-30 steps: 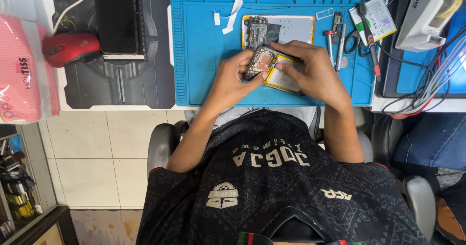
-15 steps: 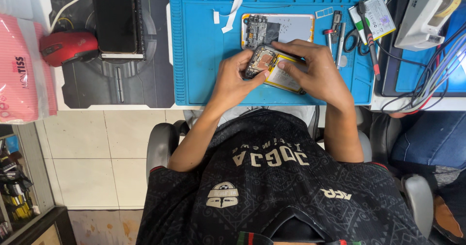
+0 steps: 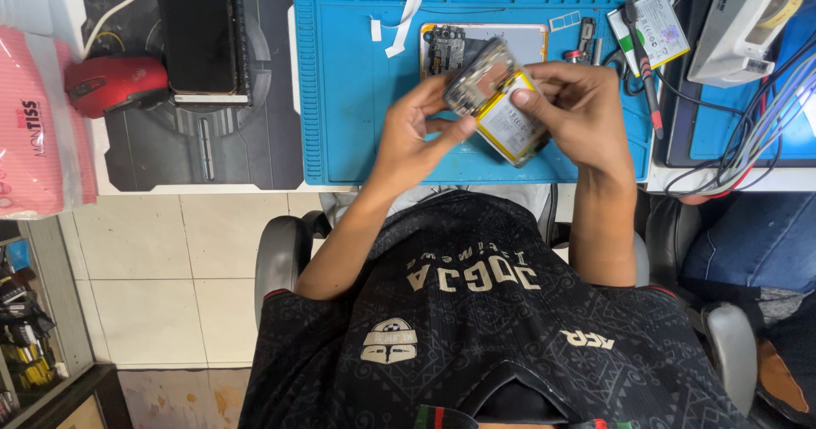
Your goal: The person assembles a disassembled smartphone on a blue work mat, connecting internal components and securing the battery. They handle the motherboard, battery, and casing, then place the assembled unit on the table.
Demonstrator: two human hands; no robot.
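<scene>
An opened phone [image 3: 497,97] with its back off shows a yellow-edged battery and bare circuit parts. Both hands hold it just above the blue work mat [image 3: 357,97]. My left hand [image 3: 416,136] grips its lower left edge with thumb and fingers. My right hand [image 3: 578,110] wraps the right side, thumb pressed on the battery. A second opened phone shell [image 3: 450,42] lies flat on the mat just behind the held one.
A red mouse [image 3: 106,80] and a black device [image 3: 200,29] sit on a dark pad at left. A pink tissue pack [image 3: 34,136] lies far left. Tweezers [image 3: 586,38], a spare battery [image 3: 654,25], a white tool [image 3: 739,21] and cables [image 3: 748,131] crowd the right. Another person's leg [image 3: 756,242] is at right.
Both hands have turned and tilted the phone, so more of its battery side faces up. The mat and the things on it stayed put.
</scene>
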